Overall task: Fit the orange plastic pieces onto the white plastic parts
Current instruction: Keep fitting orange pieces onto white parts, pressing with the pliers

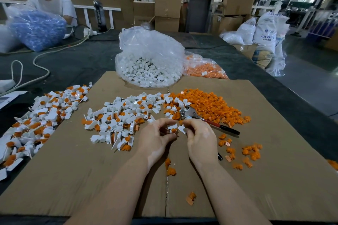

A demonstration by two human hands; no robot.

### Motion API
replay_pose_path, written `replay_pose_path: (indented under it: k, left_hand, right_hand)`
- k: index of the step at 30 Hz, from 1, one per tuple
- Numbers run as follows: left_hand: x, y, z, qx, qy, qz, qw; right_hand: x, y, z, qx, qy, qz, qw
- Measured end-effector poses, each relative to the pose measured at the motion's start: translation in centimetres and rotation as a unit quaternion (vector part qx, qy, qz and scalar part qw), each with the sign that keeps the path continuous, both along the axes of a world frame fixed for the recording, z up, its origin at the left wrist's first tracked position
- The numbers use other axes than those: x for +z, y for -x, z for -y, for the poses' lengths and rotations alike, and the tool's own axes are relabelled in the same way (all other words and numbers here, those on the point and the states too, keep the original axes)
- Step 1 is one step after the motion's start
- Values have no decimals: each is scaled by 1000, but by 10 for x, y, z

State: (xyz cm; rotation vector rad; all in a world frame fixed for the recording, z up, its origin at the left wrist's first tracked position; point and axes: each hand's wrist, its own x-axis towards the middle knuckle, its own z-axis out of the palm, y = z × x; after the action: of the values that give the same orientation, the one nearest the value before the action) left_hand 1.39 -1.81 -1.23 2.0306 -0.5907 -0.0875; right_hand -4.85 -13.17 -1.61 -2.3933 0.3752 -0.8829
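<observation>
Between my two hands, low over the cardboard sheet (73, 179), is a white plastic part (172, 126) with an orange piece (173, 130) seated in its round socket. My left hand (157, 139) curls its fingers round the part's left side. My right hand (198, 137) pinches its right end. A heap of loose orange pieces (210, 106) lies just beyond my right hand. A pile of white parts with orange pieces in them (118, 118) lies to the left of my hands.
Pliers with red and black handles (210, 121) lie behind my right hand. A clear bag of white parts (148, 60) and a bag of orange pieces (204, 69) stand at the back. Another fitted pile (42, 115) covers the left edge. A person with a bag of blue parts (36, 29) sits far left.
</observation>
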Motion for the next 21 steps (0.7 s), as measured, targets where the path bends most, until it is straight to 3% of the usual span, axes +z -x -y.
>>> replay_pose_path:
  k: [21]
  left_hand:
    - [3,4,-2,-6,-12,28,1000]
  right_hand:
    - [1,3,-2,79,93,4,993]
